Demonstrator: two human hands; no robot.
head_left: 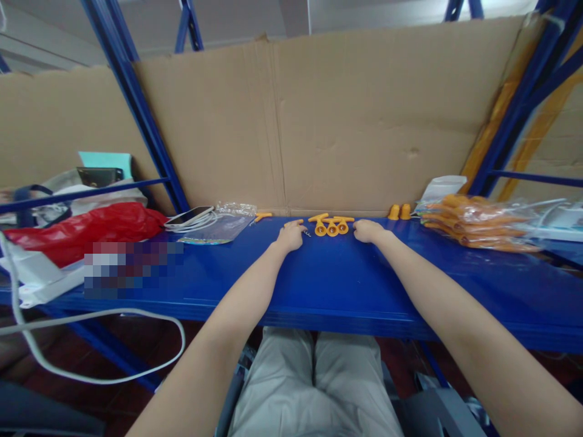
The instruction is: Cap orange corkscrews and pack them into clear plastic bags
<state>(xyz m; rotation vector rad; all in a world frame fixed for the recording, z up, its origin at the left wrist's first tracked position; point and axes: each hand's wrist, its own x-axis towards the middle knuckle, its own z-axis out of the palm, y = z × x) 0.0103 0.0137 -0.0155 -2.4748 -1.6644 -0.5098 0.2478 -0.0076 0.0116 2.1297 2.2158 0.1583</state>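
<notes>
Three small orange T-shaped corkscrews (331,225) lie in a row at the back of the blue shelf (346,285), close to the cardboard wall. My left hand (290,235) rests on the shelf just left of them, fingers curled, with a small metal screw tip showing beside its fingertips. My right hand (368,230) rests just right of the row, fingers curled under; whether it holds anything is hidden. Another orange piece (263,215) lies further left, and two orange caps (399,212) stand to the right.
A clear bag of orange parts (478,227) lies at the right. A phone with white cable (189,217) and a clear plastic bag (218,229) lie at the left, beside a red bag (86,230). Blue rack posts (136,109) frame the cardboard backing (364,121).
</notes>
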